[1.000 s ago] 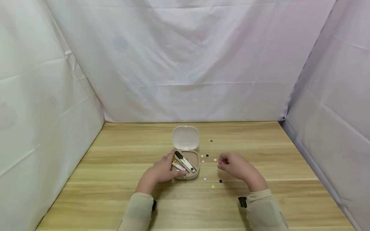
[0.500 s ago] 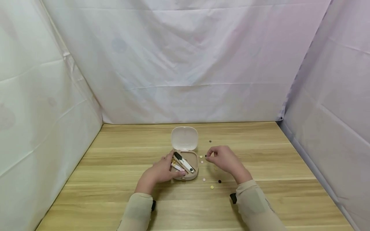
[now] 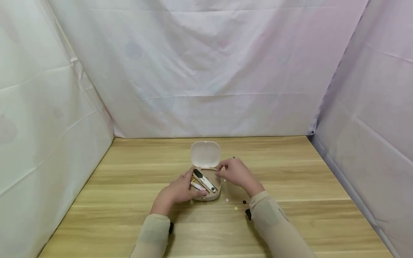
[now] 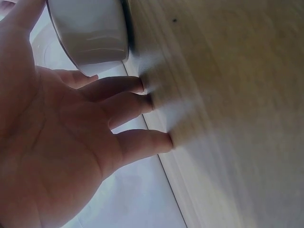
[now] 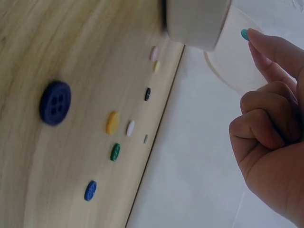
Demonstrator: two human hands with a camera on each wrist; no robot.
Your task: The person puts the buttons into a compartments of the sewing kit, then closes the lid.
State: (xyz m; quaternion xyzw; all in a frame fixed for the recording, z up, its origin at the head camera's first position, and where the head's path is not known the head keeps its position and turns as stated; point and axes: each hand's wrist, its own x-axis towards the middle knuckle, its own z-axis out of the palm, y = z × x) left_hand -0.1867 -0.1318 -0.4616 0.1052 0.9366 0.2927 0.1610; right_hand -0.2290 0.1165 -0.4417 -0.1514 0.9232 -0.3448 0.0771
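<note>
Both forearms come in from the near edge, beige fabric sleeves [image 3: 150,231], a black wrist-worn device [image 3: 171,228] showing on the left inner wrist. Nearest parts on the wooden table [image 3: 129,200]: a round yellow button [image 3: 236,208], a round dark button [image 3: 244,202] and a round pale pink button [image 3: 227,200], all loose to the right of the case. Left hand [image 3: 180,188] angled in at the left side of the beige rounded plastic case [image 3: 213,197], back of hand up, thumb at the near edge, index at the far left corner. Its fingers are extended and spread, not curled; left wrist view has the fingertips down at the table. Right hand [image 3: 235,172] reaches in from the right, wrist bent toward the case. Thumb and index pinch a small round teal button [image 5: 245,34]; other fingers curled into the palm. Button is off the table, by the case's right compartment; exact height over the rim, can't tell. Inside, white snips with a black end [image 3: 206,182] lie diagonally. Behind that, raised beige lid [image 3: 205,154], then pale fabric backdrop [image 3: 209,71].
</note>
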